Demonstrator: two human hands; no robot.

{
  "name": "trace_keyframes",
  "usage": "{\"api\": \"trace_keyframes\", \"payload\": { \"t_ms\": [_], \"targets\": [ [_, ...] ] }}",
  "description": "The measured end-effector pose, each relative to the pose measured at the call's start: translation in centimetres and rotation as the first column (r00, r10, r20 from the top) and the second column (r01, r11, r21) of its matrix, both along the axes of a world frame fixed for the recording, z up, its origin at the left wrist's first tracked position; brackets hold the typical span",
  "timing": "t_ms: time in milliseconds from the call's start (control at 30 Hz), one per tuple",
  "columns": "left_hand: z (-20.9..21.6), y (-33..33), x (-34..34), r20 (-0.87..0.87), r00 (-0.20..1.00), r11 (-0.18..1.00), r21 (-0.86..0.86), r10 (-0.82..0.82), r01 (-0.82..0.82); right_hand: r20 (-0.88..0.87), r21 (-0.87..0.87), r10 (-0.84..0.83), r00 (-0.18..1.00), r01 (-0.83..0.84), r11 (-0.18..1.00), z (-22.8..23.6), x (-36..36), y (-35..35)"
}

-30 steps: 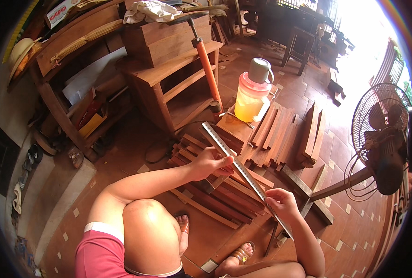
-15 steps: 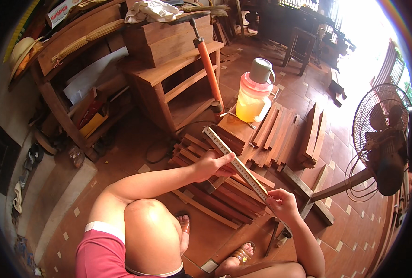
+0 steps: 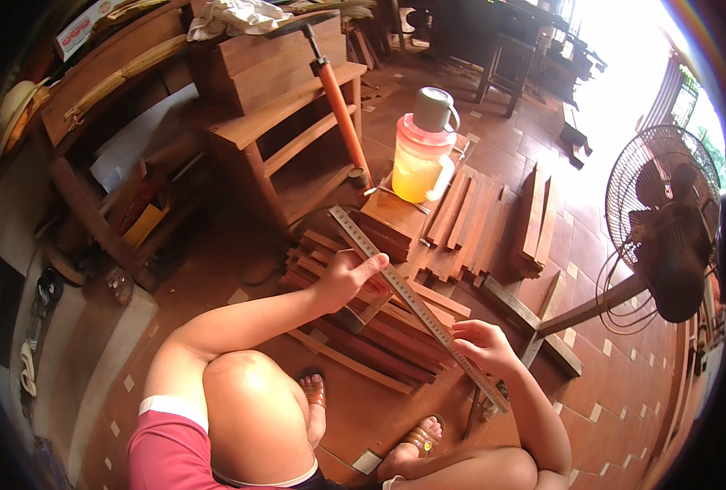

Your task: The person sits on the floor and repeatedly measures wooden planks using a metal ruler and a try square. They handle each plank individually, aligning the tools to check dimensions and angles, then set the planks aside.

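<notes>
A long metal ruler [image 3: 418, 308] with marked graduations lies aslant in front of me, over a stack of reddish-brown wooden strips [image 3: 395, 347]. My left hand [image 3: 350, 280] grips its upper part, thumb on the face and fingers curled behind. Toward the ruler's lower end, my right hand [image 3: 485, 347] pinches its edge with thumb and fingertips. The lower end passes beyond that hand. Just under my left hand a short block-like piece [image 3: 369, 313] shows; I cannot tell whether it is joined to the ruler.
A jug of yellow drink [image 3: 418, 167] with a grey cup [image 3: 434, 110] on top stands on a wooden block behind the stack. More strips [image 3: 469, 216] lie to its right. A fan [image 3: 669, 212] stands at right, a hand pump [image 3: 340, 114] leans on a wooden cabinet [image 3: 256, 143].
The surroundings have shifted left and slightly up in the picture. The ruler's face shows more broadly now, and my right hand's fingers lie straighter along its edge.
</notes>
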State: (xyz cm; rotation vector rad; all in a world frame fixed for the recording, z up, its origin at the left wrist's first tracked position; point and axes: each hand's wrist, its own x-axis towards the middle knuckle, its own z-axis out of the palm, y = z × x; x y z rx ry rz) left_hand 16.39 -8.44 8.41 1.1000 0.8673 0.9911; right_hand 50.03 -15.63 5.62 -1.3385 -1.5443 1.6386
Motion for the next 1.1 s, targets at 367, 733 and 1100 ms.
{"api": "trace_keyframes", "payload": {
  "t_ms": [367, 733, 1100],
  "targets": [
    [0.8, -0.6, 0.4, -0.08, 0.993, 0.996, 0.022, 0.085, -0.083, 0.068, -0.075, 0.271, 0.96, -0.266, 0.961, -0.5, 0.3, -0.3],
    [1.1, -0.4, 1.0, -0.033, 0.999, 0.995, -0.094, -0.02, 0.017, 0.224, 0.165, 0.211, 0.952, -0.25, 0.954, -1.8, 0.9, -0.8],
    [2.7, -1.1, 0.9, -0.065, 0.998, 0.999, -0.018, 0.029, -0.03, 0.194, 0.143, 0.176, 0.965, -0.205, 0.968, 1.0, 1.1, -0.7]
  ]
}}
